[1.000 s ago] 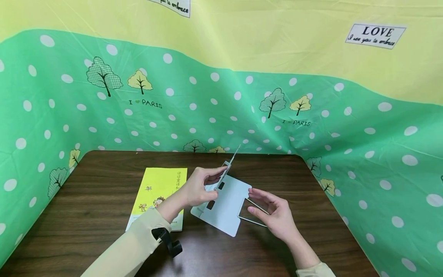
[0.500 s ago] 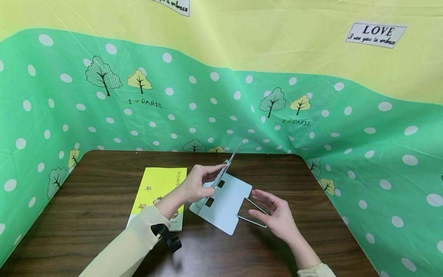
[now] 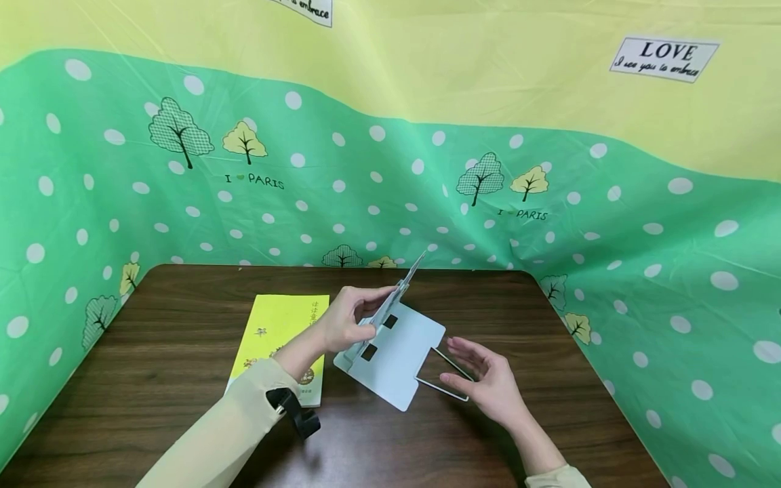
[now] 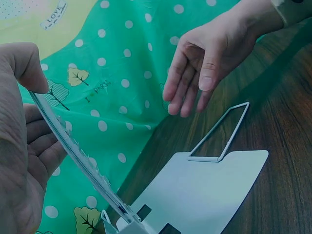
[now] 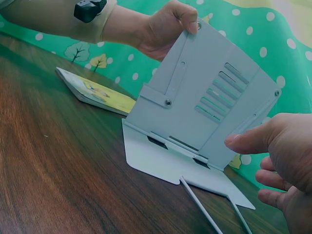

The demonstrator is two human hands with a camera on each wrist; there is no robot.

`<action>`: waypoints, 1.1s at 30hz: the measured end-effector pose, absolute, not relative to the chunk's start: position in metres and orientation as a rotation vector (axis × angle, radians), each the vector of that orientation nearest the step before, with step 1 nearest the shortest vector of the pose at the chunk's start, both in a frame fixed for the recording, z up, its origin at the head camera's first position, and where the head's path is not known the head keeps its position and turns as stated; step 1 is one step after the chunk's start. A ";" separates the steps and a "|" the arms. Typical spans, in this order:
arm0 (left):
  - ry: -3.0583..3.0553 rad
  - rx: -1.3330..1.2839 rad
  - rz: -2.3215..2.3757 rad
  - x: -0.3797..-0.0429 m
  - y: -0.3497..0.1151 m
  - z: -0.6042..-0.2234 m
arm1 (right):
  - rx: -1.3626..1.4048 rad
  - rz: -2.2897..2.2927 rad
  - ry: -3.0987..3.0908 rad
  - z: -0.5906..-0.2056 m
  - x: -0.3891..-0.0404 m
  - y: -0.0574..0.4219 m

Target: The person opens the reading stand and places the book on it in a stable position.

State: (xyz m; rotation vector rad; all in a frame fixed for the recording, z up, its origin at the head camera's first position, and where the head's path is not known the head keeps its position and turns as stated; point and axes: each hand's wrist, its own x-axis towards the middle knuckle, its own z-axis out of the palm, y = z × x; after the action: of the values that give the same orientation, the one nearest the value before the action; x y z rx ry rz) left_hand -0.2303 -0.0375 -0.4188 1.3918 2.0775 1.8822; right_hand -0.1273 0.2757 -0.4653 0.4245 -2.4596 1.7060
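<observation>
My left hand (image 3: 348, 325) pinches the raised panel (image 5: 190, 92) of a pale folding stand (image 3: 396, 359), thumb on one face, fingers on the other. My right hand (image 3: 490, 381) is empty, thumb held away from the loosely bent fingers, near the wire loop (image 5: 201, 205) at the base's outer edge but touching neither loop nor plate. Stand is between my two hands, base down on the dark wood surface (image 3: 586, 407), panel tilted up from it. Left of the stand, a yellow book (image 3: 271, 332) lies flat; my left forearm, in a pale sleeve (image 3: 207, 434) with a black device (image 3: 295, 411) near the cuff, crosses over it and hides part of the cover. Beyond the surface hangs a green and yellow cloth (image 3: 396, 203), dotted and printed with trees. Head view gets the panel nearly edge-on; right wrist view alone gives its broad face, with a row of slots (image 5: 220, 100) and screws (image 5: 168, 103). Left wrist view shows the gap between my right fingertips and the loop, plus two dark patches on the base, partly cut off there.
</observation>
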 end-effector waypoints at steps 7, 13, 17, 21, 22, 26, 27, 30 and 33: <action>2.109 1.446 1.853 -0.236 -0.039 -0.420 | 0.397 1.719 -2.472 -0.472 -0.128 0.279; 2.116 1.439 1.839 -0.239 -0.039 -0.418 | 0.371 1.719 -2.489 -0.476 -0.127 0.283; 2.095 1.442 1.849 -0.240 -0.039 -0.417 | 0.351 1.706 -2.513 -0.477 -0.126 0.285; 2.070 1.443 1.854 -0.242 -0.039 -0.418 | 0.320 1.699 -2.540 -0.478 -0.124 0.285; 2.065 1.442 1.855 -0.243 -0.040 -0.419 | 0.315 1.700 -2.547 -0.478 -0.124 0.285; 2.053 1.443 1.856 -0.246 -0.040 -0.420 | 0.300 1.719 -2.560 -0.478 -0.122 0.284; 2.052 1.448 1.857 -0.247 -0.041 -0.420 | 0.294 1.721 -2.563 -0.478 -0.122 0.283; 2.047 1.464 1.863 -0.249 -0.042 -0.421 | 0.275 1.709 -2.583 -0.478 -0.122 0.283; 2.037 1.488 1.867 -0.252 -0.043 -0.421 | 0.247 1.667 -2.616 -0.479 -0.122 0.284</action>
State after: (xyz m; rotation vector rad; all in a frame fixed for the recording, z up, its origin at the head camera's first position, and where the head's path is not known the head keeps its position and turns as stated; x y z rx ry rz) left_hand -0.2517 -0.0426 -0.4211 1.4875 2.0367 1.8668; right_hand -0.1221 0.2836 -0.4790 0.2465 -2.6164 1.6671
